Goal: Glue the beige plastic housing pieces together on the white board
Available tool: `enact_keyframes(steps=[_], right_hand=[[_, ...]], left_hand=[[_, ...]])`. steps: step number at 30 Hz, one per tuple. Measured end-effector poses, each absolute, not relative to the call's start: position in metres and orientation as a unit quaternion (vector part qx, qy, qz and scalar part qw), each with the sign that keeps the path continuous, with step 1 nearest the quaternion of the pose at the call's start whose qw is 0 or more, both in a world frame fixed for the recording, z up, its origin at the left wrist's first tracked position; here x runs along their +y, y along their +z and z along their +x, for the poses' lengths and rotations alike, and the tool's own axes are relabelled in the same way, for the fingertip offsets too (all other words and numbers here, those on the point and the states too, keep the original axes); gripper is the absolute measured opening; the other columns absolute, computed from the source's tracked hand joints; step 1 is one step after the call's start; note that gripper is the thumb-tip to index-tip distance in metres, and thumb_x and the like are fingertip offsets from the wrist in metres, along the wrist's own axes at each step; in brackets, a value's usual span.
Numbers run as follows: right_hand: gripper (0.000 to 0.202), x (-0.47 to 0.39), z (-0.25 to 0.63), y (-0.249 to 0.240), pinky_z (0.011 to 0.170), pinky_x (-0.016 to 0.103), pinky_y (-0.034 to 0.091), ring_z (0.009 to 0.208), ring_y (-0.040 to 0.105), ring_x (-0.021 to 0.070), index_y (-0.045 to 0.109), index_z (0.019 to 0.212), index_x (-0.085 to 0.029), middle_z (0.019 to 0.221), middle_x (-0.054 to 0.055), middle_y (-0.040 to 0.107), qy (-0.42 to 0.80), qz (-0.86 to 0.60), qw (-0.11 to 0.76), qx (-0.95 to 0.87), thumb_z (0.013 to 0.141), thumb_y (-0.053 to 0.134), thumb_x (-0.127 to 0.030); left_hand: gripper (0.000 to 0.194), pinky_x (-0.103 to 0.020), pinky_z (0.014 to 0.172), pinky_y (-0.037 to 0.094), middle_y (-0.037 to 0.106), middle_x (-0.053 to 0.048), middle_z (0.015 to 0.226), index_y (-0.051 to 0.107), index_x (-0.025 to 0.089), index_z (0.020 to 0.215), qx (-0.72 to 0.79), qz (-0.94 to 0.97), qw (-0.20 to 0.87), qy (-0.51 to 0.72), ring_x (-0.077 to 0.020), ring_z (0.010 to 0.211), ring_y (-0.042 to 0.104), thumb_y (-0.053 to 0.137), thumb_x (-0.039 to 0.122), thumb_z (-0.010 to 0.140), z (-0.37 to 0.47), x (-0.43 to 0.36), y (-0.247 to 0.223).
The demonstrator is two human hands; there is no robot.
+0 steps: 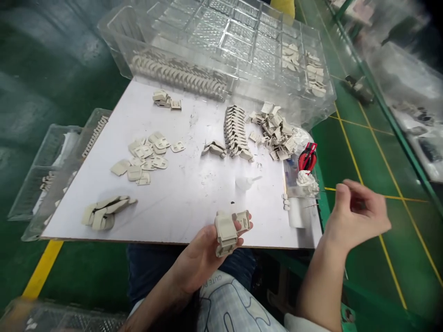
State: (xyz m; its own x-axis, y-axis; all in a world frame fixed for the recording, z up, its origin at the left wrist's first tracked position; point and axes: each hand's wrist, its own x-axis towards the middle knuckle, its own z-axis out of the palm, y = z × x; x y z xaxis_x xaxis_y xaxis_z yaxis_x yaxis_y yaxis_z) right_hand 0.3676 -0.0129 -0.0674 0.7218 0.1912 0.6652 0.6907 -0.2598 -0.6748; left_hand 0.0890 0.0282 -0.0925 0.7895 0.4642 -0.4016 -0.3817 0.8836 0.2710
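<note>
My left hand (199, 260) is closed around a beige moulded plastic part (225, 230) at the front edge of the white board (194, 203). A smaller beige piece (242, 220) rests on the fingers of that hand, beside the larger one. Off the board's right side, my right hand (362, 214) is raised with thumb and fingertips pinched together. Whatever it may hold is too small to make out. Nearest to it is a small clear tray (294, 190) with red-handled pliers (308, 159) and crumpled white material (306, 181). A small white squeeze bottle (244, 182) with a thin nozzle lies behind my left hand.
Loose beige pieces lie in a flat pile (152, 150) and a heap (275, 129). A row of parts (237, 131) stands mid-board; joined parts (105, 212) lie front left. A large clear compartment box (221, 69) lines the back. A white cylinder (296, 213) stands front right.
</note>
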Motion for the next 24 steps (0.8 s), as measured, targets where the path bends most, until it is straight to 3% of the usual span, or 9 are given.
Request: enact_keyframes(steps=[3,5,8,11,14,18,22,24], right_hand=[[0.017,-0.017,0.332,-0.063,0.054,0.027,0.035,0.056,0.043,0.0107,0.069,0.086,-0.018,0.071,-0.002,0.054,-0.157,-0.718,0.617,-0.281,0.077,0.078,-0.030],[0.018,-0.019,0.298,-0.063,0.048,0.023,0.034,0.049,0.039,0.0082,0.062,0.080,-0.020,0.062,-0.005,0.050,0.054,-0.696,0.668,-0.260,0.083,0.075,-0.032],[0.033,-0.018,0.251,-0.066,0.044,0.021,0.041,0.048,0.044,0.0081,0.059,0.079,-0.019,0.064,-0.004,0.052,0.472,-0.613,0.579,-0.259,0.088,0.068,-0.049],[0.041,-0.013,0.229,-0.070,0.044,0.021,0.045,0.053,0.050,0.0086,0.058,0.078,-0.019,0.077,0.000,0.056,0.640,-0.502,0.546,-0.202,0.087,0.065,-0.058],[0.038,-0.010,0.227,-0.071,0.047,0.020,0.048,0.058,0.054,0.0091,0.057,0.076,-0.020,0.082,0.000,0.056,0.670,-0.462,0.557,-0.165,0.082,0.073,-0.055],[0.040,-0.012,0.233,-0.072,0.051,0.024,0.050,0.055,0.052,0.0116,0.063,0.081,-0.023,0.071,-0.001,0.056,0.680,-0.452,0.549,-0.179,0.076,0.076,-0.060],[0.052,-0.014,0.245,-0.075,0.062,0.028,0.054,0.066,0.060,0.0150,0.074,0.105,-0.025,0.085,0.005,0.068,0.608,-0.491,0.593,-0.194,0.069,0.081,-0.062],[0.048,-0.014,0.251,-0.078,0.068,0.029,0.056,0.074,0.064,0.0163,0.077,0.108,-0.026,0.099,0.008,0.073,0.526,-0.546,0.620,-0.200,0.070,0.084,-0.055]], left_hand=[[0.042,-0.041,0.116,0.033,0.069,-0.012,0.131,0.083,0.021,0.092,0.221,0.142,0.933,0.246,-0.0360,0.140,0.047,0.079,0.058,0.074,0.086,0.030,-0.091],[0.048,-0.041,0.115,0.035,0.064,-0.013,0.138,0.083,0.019,0.089,0.210,0.174,0.927,0.256,-0.0379,0.142,0.044,0.082,0.062,0.068,0.084,0.031,-0.091],[0.056,-0.045,0.110,0.041,0.060,-0.015,0.142,0.083,0.018,0.086,0.203,0.224,0.920,0.249,-0.0430,0.142,0.041,0.082,0.069,0.063,0.080,0.033,-0.091],[0.056,-0.047,0.114,0.036,0.061,-0.017,0.140,0.083,0.018,0.080,0.207,0.281,0.905,0.244,-0.0440,0.144,0.038,0.079,0.072,0.063,0.077,0.036,-0.090],[0.057,-0.053,0.120,0.026,0.060,-0.015,0.143,0.083,0.020,0.079,0.205,0.305,0.898,0.242,-0.0452,0.143,0.039,0.076,0.075,0.063,0.075,0.039,-0.087],[0.055,-0.055,0.123,0.016,0.062,-0.013,0.141,0.083,0.022,0.080,0.191,0.320,0.895,0.247,-0.0451,0.146,0.033,0.077,0.074,0.063,0.074,0.040,-0.084],[0.049,-0.043,0.111,0.039,0.058,-0.010,0.145,0.082,0.022,0.094,0.280,0.247,0.872,0.316,-0.0358,0.130,0.052,0.083,0.063,0.066,0.078,0.039,-0.087],[0.044,-0.034,0.101,0.045,0.068,-0.009,0.127,0.080,0.022,0.101,0.373,0.166,0.833,0.374,-0.0251,0.112,0.060,0.083,0.054,0.071,0.083,0.041,-0.086]])
